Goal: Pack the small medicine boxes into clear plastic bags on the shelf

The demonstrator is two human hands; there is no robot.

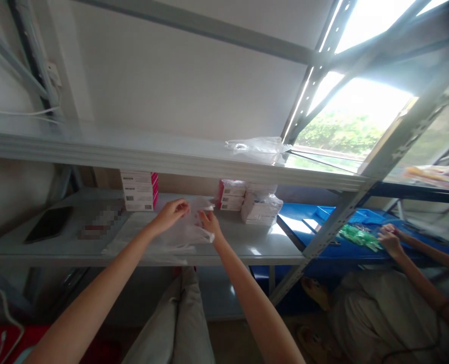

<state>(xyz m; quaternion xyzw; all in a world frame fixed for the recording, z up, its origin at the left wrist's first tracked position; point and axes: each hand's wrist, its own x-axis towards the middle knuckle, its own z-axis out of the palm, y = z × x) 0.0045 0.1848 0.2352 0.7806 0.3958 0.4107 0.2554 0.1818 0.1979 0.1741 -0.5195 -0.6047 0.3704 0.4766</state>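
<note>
1. Two hands of mine meet over the grey shelf board [247, 242]: my left hand [170, 213] and my right hand [208, 222] both grip a clear plastic bag [188, 230] that lies on that board.
2. My left fingertips [182, 206] are pressed together on the bag's upper edge; my right fingers [203, 216] pinch the film just beside them, and the bag hides part of that hand.
3. The bag's film is so thin that its outline blurs into the board; I cannot make out whether anything is inside.
4. Behind the bag, at the back of the board, stands a stack of white boxes with a pink end [140, 190]; its top is cut off by the shelf above.
5. Right of the bag sit more white boxes wrapped in plastic [260, 206], their print too small to read.
6. Left of the bag lies a dark flat thing, a phone or tablet [49, 223], and a blurred patch I cannot identify.
7. Another clear bag [258, 148] lies on the upper shelf [133, 151].
8. Far right of the board, a co-worker's hand [390, 238] rests beside green packets [360, 236] on a blue surface [322, 212]; a steel brace crosses in front.
</note>
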